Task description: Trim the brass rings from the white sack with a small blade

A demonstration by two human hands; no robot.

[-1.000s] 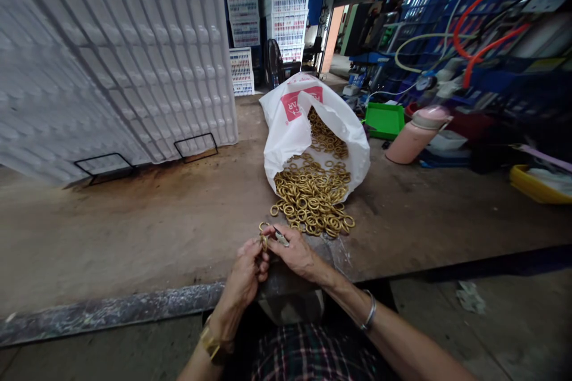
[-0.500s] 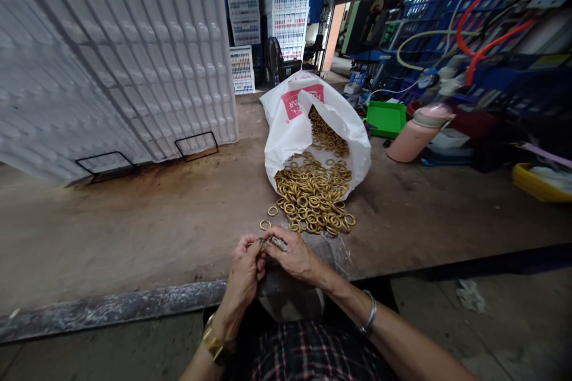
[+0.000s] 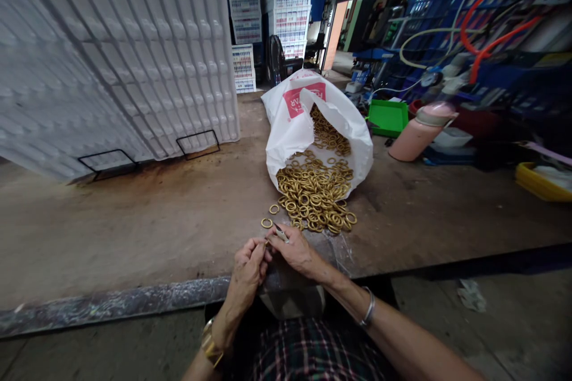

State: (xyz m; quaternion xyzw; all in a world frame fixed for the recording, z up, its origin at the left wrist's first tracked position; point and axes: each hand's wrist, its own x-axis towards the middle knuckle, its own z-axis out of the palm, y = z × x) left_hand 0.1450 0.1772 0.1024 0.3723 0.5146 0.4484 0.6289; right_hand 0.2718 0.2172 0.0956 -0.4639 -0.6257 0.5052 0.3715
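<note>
My left hand [image 3: 249, 262] is closed in a pinch at the table's front edge. Between its fingertips shows a sliver of what looks like a brass ring, mostly hidden. Touching or almost touching it, my right hand [image 3: 297, 253] is closed on a small pale metal tool with a dark pointed tip, like a small knife [image 3: 281, 234]. Just beyond the hands lie two loose brass rings, the nearer ring [image 3: 267, 223] and the farther ring [image 3: 274, 209]. A heap of brass rings [image 3: 313, 199] spills toward me from the mouth of a white woven sack [image 3: 286, 137] lying on its side.
Stacked clear plastic trays [image 3: 179, 53] rise on the left of the worktable [image 3: 134, 226], beside black wire stands [image 3: 198, 144]. On the right are a green tray [image 3: 388, 118], a pink bottle [image 3: 417, 134] and a yellow tray [image 3: 543, 183]. White crates [image 3: 290, 0] stand behind.
My hands have drawn slightly apart at the fingertips. The tool in my right hand has turned, its dark tip now pointing up and away. The view has shifted slightly.
</note>
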